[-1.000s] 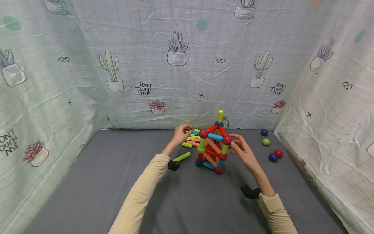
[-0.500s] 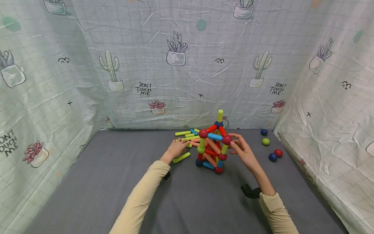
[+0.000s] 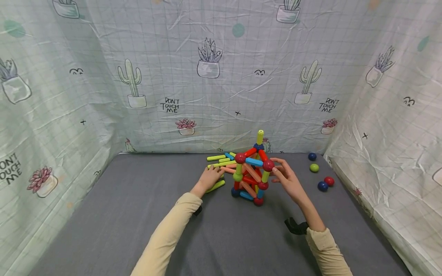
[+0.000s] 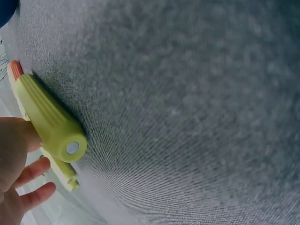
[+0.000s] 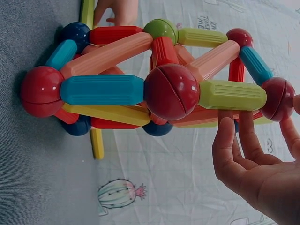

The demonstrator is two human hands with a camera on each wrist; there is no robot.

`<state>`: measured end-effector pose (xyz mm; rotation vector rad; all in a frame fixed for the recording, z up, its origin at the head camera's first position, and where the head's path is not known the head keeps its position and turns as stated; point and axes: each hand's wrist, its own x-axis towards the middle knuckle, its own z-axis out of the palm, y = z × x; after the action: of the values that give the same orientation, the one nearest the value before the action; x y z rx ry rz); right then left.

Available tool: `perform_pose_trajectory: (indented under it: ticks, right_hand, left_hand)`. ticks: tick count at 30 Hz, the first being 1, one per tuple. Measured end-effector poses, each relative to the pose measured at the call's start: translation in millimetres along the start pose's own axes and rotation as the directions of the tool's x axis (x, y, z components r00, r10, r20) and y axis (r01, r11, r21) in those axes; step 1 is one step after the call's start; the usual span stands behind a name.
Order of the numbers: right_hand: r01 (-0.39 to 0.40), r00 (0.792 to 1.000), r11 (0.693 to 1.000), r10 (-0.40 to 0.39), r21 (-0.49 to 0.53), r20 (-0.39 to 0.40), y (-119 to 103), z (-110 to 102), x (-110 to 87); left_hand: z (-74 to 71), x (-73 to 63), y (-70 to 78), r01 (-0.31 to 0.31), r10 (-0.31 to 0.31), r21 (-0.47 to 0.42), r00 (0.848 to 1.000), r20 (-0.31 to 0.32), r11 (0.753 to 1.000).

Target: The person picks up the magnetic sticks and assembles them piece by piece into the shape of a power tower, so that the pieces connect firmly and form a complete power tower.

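A tower of magnetic rods and balls (image 3: 253, 162) stands upright on the table, with a yellow-green rod (image 3: 260, 137) pointing up from its top. My right hand (image 3: 287, 178) is at its right side, thumb and a finger on the upper red ball (image 5: 278, 99); other fingers lie by the yellow-green rod (image 5: 232, 95) below that ball. To the left of the tower, my left hand (image 3: 208, 178) reaches over loose rods, fingers spread. In the left wrist view, its fingers are right behind a short yellow-green rod (image 4: 51, 117), partly hidden by it.
Loose yellow-green, blue and orange rods lie behind and left of the tower, among them a yellow-green rod (image 3: 216, 158). At the right lie a dark blue ball (image 3: 312, 156), a green ball (image 3: 314, 168), a red ball (image 3: 329, 181) and another blue ball (image 3: 322, 186). A patterned cloth (image 3: 221, 96) hangs behind.
My left hand has come back toward me from the far end of the rods and lowered over the nearer ones. The right hand and the tower have not visibly moved.
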<state>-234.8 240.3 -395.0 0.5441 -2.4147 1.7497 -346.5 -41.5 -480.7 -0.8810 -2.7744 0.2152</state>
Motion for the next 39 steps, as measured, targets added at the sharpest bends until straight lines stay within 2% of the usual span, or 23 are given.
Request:
perform_pose_trajectory:
  ticks: [6, 10, 14, 18, 23, 26, 29, 31, 33, 36, 38, 39]
  right_hand:
    - [-0.004, 1.000, 1.000, 0.004, 0.000, -0.006, -1.5, 0.7, -1.0]
    - [-0.006, 1.000, 1.000, 0.006, 0.002, -0.003, -2.4, 1.1, -1.1]
    - [-0.008, 1.000, 1.000, 0.008, 0.004, 0.002, -2.7, 1.1, -1.0]
    - [-0.007, 1.000, 1.000, 0.007, 0.001, 0.004, -2.4, 0.8, -1.2]
    - [0.001, 1.000, 1.000, -0.001, -0.001, 0.011, -1.5, -0.2, -0.6]
    - [-0.003, 1.000, 1.000, 0.003, -0.002, 0.013, -1.0, -0.6, -0.3]
    - [-0.005, 1.000, 1.000, 0.005, -0.005, 0.010, -1.0, -0.8, -0.3]
    - [-0.006, 1.000, 1.000, 0.006, -0.007, 0.010, -1.1, -0.8, -0.4]
    - [-0.003, 1.000, 1.000, 0.003, -0.009, 0.012, -1.2, -0.5, -0.3]
    - [-0.002, 1.000, 1.000, 0.002, -0.009, 0.011, -1.3, -0.1, -0.2]
    - [-0.001, 1.000, 1.000, 0.001, -0.008, 0.009, -1.5, 0.0, -0.1]
    - [-0.002, 1.000, 1.000, 0.002, -0.009, 0.008, -1.6, 0.1, 0.0]
  left_hand:
    - [-4.2, -2.6, 2.2, 0.010, -0.018, 0.093, 0.997, 0.081, 0.996]
    - [-5.5, -5.3, -0.2, 0.017, -0.028, 0.077, 0.990, 0.136, 0.997]
    - [-4.0, -8.5, -5.2, 0.006, -0.012, 0.050, 0.992, 0.129, 0.999]
    - [-3.0, -12.2, -11.6, -0.018, 0.015, 0.048, 0.997, 0.071, 0.999]
    - [-9.1, -17.1, -18.6, -0.059, 0.063, 0.048, 0.995, -0.073, 0.997]
    - [-18.6, -18.3, -19.5, -0.082, 0.072, -0.046, 0.978, -0.195, 0.996]
    - [-31.2, -16.9, -16.6, -0.123, 0.069, -0.168, 0.954, -0.293, 0.978]
    - [-41.1, -14.6, -12.5, -0.159, 0.054, -0.273, 0.933, -0.355, 0.949]
    - [-53.1, -12.0, -6.9, -0.196, 0.021, -0.400, 0.916, -0.400, 0.896]
    - [-76.5, -7.6, 3.6, -0.258, -0.052, -0.582, 0.885, -0.462, 0.771]
    - [-94.0, -5.5, 10.6, -0.293, -0.101, -0.662, 0.866, -0.489, 0.690]
    - [-102.2, -4.6, 13.8, -0.306, -0.123, -0.686, 0.857, -0.501, 0.660]
